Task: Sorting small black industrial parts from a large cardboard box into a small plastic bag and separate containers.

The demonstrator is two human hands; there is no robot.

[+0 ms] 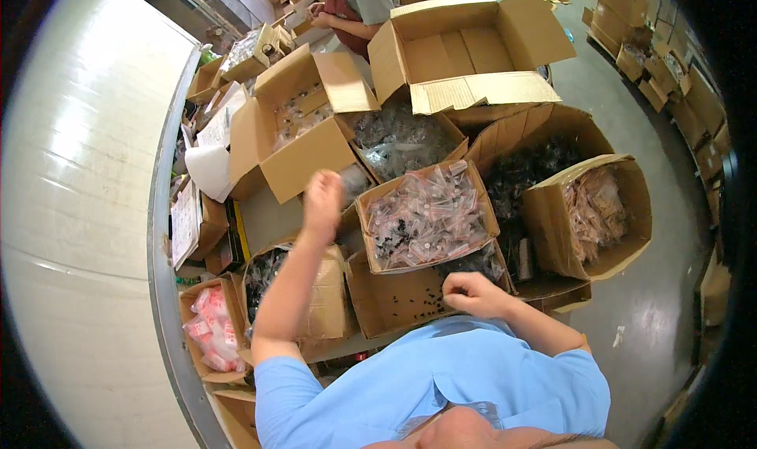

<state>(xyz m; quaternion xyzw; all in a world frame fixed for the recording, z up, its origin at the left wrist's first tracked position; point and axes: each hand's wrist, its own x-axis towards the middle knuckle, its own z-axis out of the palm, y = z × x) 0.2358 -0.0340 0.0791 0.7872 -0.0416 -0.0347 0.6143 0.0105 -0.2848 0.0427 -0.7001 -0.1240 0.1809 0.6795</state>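
Note:
My left hand [323, 202] is raised in front of an open carton [303, 169] with small clear bags inside. Its fingers look closed, slightly blurred, and whatever they might hold is hidden. Lower down, my right hand [475, 294] has its fingers curled together above a shallow cardboard box [378, 287] where small black pieces [426, 301] lie scattered. Nothing can be made out in its grip. Between and beyond the hands sits a box [371, 256] heaped with clear plastic bags [426, 212], several small black pieces lying on top of them.
At the right stands a carton [639, 228] of brownish packets, beside a large box of black parts [532, 173]. Red-and-white bags [213, 331] fill a box at the left, near a pale wall [79, 173]. Beyond a big open carton [441, 55], another person [359, 11] stands.

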